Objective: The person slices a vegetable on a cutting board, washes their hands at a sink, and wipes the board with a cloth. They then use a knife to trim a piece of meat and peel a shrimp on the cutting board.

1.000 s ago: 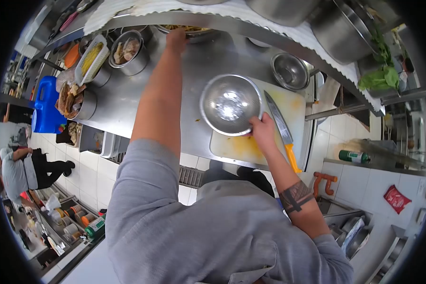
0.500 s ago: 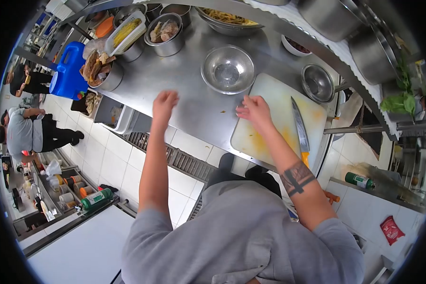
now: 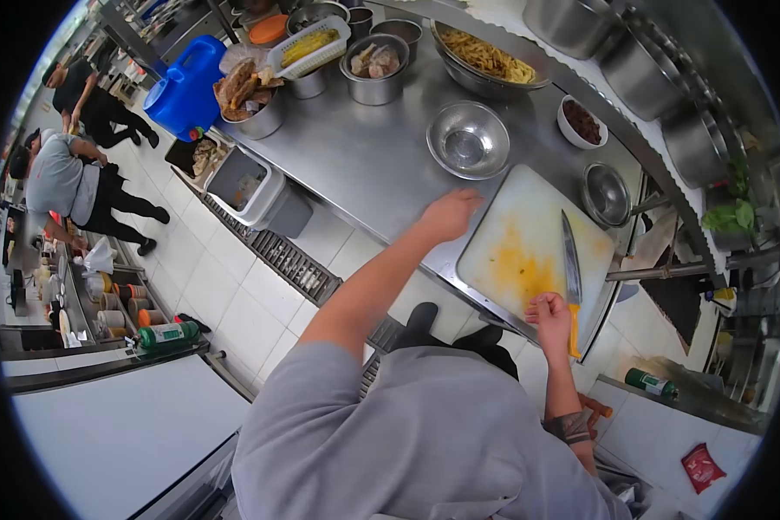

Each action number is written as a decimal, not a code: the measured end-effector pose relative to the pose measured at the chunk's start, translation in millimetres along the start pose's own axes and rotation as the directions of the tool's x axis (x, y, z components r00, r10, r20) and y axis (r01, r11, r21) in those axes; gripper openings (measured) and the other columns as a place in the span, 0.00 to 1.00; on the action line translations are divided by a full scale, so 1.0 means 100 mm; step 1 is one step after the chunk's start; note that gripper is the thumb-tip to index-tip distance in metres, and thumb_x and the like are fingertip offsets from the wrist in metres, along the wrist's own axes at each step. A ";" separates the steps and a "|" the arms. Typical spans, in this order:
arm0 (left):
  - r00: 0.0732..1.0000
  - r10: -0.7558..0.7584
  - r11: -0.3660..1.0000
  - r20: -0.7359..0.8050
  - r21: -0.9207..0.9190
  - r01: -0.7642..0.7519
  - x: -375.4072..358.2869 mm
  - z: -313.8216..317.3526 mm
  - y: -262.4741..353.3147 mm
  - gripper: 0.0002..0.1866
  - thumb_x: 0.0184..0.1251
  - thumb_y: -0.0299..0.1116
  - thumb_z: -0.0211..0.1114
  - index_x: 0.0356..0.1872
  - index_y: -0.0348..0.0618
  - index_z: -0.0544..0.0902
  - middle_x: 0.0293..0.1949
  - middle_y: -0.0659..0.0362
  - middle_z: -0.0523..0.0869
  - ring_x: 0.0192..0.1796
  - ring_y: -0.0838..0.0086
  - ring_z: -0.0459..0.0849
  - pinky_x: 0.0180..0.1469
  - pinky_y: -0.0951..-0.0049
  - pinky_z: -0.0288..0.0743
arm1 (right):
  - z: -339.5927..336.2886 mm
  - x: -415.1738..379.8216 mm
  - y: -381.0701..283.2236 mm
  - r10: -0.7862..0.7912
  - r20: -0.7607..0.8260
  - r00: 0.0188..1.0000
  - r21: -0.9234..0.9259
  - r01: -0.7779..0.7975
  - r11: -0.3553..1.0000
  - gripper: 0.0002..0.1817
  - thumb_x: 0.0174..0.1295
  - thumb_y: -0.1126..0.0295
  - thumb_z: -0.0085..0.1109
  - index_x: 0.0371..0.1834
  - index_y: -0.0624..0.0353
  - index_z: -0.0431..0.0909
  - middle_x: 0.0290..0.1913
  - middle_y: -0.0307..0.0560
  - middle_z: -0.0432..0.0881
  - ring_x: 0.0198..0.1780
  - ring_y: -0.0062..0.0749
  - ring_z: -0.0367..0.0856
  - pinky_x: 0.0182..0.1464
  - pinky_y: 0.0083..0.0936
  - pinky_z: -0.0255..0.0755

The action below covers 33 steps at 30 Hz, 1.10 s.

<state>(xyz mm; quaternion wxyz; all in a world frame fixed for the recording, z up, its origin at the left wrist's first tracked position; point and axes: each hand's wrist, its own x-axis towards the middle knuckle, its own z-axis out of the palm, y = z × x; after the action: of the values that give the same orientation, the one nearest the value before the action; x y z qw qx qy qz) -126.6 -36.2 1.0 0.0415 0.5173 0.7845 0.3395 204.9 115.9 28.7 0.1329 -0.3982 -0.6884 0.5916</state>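
My left hand [image 3: 452, 215] is over the counter's front part, beside the left edge of the white cutting board [image 3: 504, 251], its fingers loosely bent with nothing seen in them. Near the board's front edge is my right hand [image 3: 549, 314], fingers half curled and slightly apart, just left of the knife's yellow handle and not around it. The knife [image 3: 572, 269] lies on the board, blade pointing away from me. Yellow stains mark the board. Behind my left hand stands a metal bowl [image 3: 468, 140] with no food visible in it.
A smaller metal bowl [image 3: 606, 195] and a white bowl of dark food [image 3: 582, 122] are right. Noodle-like food fills a large bowl [image 3: 489, 65] at the back. A blue jug [image 3: 185, 87] stands left; two people [image 3: 61, 182] are beyond. A shelf edge [image 3: 615, 111] overhangs the counter.
My left hand has moved right toward the cutting board. My right hand has come back toward me, beside the knife handle. The view has shifted, showing more of the left side.
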 end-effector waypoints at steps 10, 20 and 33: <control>0.973 0.212 0.954 0.088 0.197 -0.226 -1.24 -0.39 -0.16 0.09 0.67 0.24 0.60 0.43 0.37 0.85 0.50 0.49 0.86 0.58 0.51 0.84 0.58 0.56 0.82 | -0.13 -1.25 0.79 0.130 0.010 0.991 0.000 -0.130 0.992 0.08 0.79 0.69 0.56 0.48 0.62 0.81 0.41 0.44 0.88 0.37 0.27 0.90 0.37 0.25 0.84; 0.690 -0.723 0.632 -0.030 0.375 0.678 -4.51 -0.98 -0.26 0.12 0.67 0.31 0.64 0.46 0.47 0.93 0.42 0.41 0.91 0.47 0.46 0.91 0.55 0.50 0.84 | -0.05 -2.03 1.41 0.228 0.046 0.973 -0.011 -0.228 0.974 0.07 0.78 0.71 0.53 0.47 0.61 0.80 0.40 0.44 0.87 0.35 0.28 0.89 0.34 0.26 0.83; 0.981 -0.074 0.989 0.179 0.141 0.049 -2.64 -0.40 0.31 0.21 0.64 0.26 0.64 0.60 0.37 0.84 0.61 0.41 0.84 0.63 0.42 0.82 0.69 0.50 0.76 | -0.13 -4.08 3.38 0.726 0.062 0.685 0.029 -0.728 0.685 0.10 0.70 0.65 0.58 0.46 0.60 0.77 0.36 0.51 0.86 0.30 0.41 0.89 0.29 0.40 0.86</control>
<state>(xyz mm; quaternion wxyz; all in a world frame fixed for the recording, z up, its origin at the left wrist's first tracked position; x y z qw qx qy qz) 2.3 -270.0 -26.1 0.0888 0.5236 0.8141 0.2348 610.4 -168.4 -161.4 -0.1178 -0.6212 -0.4618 0.6220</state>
